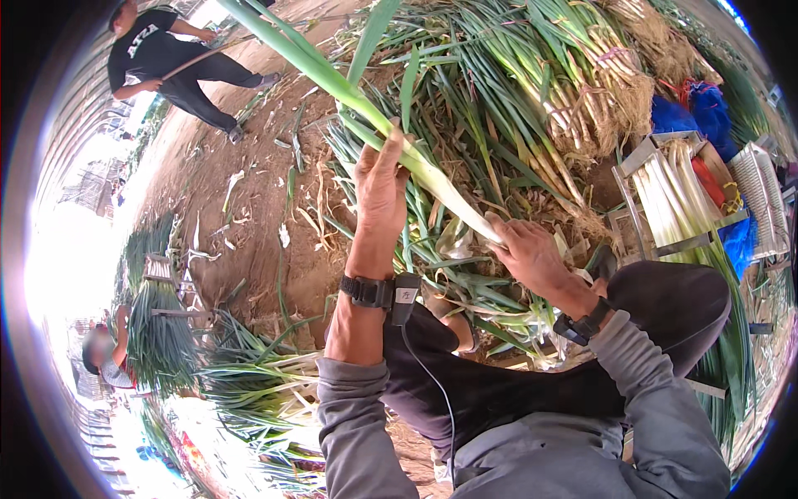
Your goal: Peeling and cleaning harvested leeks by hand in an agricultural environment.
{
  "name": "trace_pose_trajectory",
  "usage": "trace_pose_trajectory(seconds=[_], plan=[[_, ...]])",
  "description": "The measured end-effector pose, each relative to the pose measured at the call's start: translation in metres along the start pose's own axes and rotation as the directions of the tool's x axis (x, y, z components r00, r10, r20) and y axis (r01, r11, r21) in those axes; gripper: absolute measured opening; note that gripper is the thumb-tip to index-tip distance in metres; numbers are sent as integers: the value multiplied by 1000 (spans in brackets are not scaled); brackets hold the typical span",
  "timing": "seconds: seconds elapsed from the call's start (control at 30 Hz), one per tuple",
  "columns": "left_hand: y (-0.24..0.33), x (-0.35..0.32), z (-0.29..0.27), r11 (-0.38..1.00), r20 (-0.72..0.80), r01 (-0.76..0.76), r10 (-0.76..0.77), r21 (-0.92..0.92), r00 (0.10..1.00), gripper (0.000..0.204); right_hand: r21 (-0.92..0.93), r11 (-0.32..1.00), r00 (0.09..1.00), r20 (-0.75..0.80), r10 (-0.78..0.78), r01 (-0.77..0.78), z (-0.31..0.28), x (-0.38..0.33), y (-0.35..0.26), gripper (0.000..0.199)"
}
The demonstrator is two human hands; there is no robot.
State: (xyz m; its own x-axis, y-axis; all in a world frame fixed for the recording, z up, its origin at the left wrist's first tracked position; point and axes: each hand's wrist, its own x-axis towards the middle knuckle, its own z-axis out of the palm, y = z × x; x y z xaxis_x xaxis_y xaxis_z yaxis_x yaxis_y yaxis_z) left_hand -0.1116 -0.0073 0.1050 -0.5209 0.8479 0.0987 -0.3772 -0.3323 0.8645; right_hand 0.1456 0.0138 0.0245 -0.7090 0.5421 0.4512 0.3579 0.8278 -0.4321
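Observation:
A long green onion [434, 179] with a pale stem and green leaves slants across the middle, held between my two hands. My left hand [382, 185] is closed around its stem just below where the leaves fan out. Lower down, the fingers of my right hand [532, 256] pinch the white root end. Below and behind the stalk, loose leaves and peelings [490, 308] lie by my feet. Each of my wrists wears a black strap with a small device, and a cable runs from the left one.
Large piles of untrimmed green onions [507, 91] with roots lie ahead. At right, a metal rack [636, 200] holds cleaned white stalks beside blue bags [715, 116]. More green onions [258, 382] lie at left. A person [174, 62] with a pole stands far left; another sits at lower left.

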Motion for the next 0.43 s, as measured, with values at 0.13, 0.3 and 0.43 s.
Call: trace_pose_trajectory(seconds=[0.13,0.3,0.43], plan=[[1,-6,7,997,82,19,-12,-79,997,27,501,753,889,382,252,-428,-15,29,-20,52],[3,-7,15,999,131,-23,28,-40,991,40,854,268,895,426,133,-446,2,93,-19,69],[6,-1,10,988,193,-21,50,-150,980,38,806,-118,792,592,148,-581,26,115,-26,58]])
